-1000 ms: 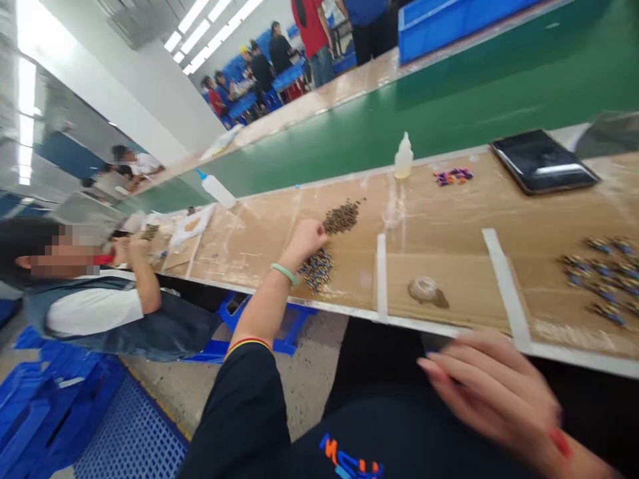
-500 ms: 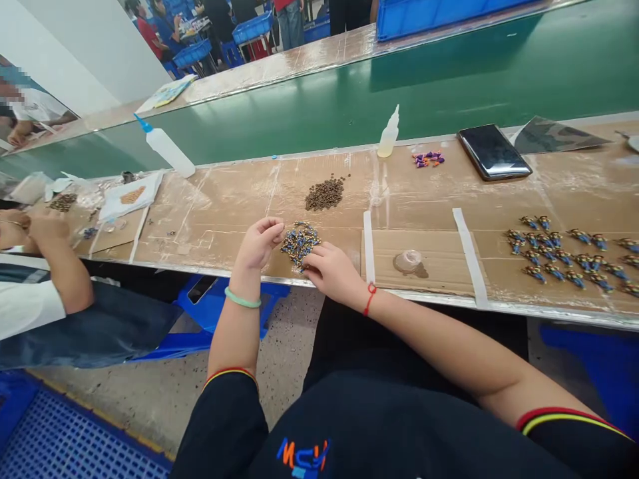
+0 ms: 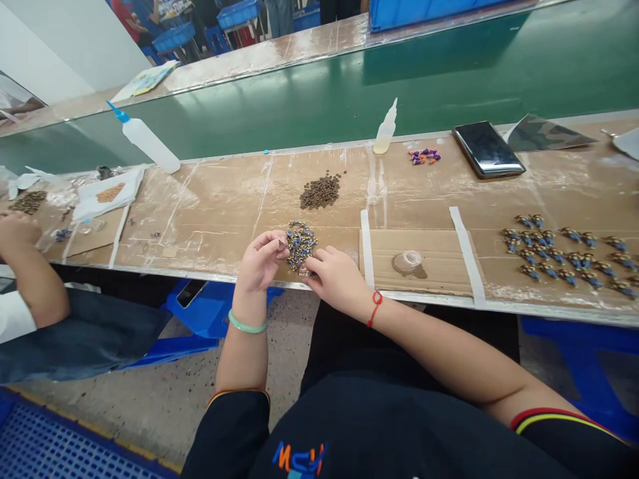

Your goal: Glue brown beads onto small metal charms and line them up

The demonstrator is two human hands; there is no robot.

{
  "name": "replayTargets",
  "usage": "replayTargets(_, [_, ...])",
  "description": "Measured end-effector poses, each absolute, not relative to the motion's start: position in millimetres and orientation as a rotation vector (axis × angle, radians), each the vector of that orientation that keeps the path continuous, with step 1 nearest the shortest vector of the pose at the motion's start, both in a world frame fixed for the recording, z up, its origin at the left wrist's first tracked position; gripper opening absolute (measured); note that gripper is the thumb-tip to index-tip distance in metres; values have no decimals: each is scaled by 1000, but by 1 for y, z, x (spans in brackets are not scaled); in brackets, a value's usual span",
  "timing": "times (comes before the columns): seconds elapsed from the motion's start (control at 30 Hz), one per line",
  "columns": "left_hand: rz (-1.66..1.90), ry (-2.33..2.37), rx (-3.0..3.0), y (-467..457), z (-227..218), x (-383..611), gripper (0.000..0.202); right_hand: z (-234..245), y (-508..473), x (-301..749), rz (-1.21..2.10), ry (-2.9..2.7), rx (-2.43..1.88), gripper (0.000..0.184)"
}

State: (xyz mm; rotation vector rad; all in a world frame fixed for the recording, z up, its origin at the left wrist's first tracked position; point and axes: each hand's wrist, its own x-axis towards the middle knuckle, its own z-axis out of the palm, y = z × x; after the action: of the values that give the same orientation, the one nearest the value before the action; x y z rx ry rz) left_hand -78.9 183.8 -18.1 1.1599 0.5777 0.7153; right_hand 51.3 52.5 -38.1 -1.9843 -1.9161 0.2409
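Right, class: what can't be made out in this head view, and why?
Head view:
Left hand: anything between its fingertips, too small to tell.
Right hand: whether it grips anything, hidden by its own fingers.
Blue-and-gold pile: exact count, pieces tiny and overlapping.
Blue crate: upper part, cut by top edge.

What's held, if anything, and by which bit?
Can't tell: left hand and right hand are by the blue-gold pile; anything pinched is too small.
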Motion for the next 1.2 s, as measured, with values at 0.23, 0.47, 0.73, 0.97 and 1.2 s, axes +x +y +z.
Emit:
replayTargets(0.23, [608,377,914,139,-11,-64,45,-30,21,89,149,-1859,-2151,10])
replayTargets(0.47, [537,235,830,115,-1,-47,48,-27,13,98,173,-1816,-2210,8])
replayTargets(0.73, [553,248,810,114,-1,-47,45,-32,21,98,280,-1703,-2185,11])
replayTargets(0.97, [534,270,782,111,-6,-46,43,-26,17,103,158,-1605,-2283,4])
replayTargets(1.2, [452,275,710,102,-11,-34,40,-18,9,117,34,-1655,-2346,13])
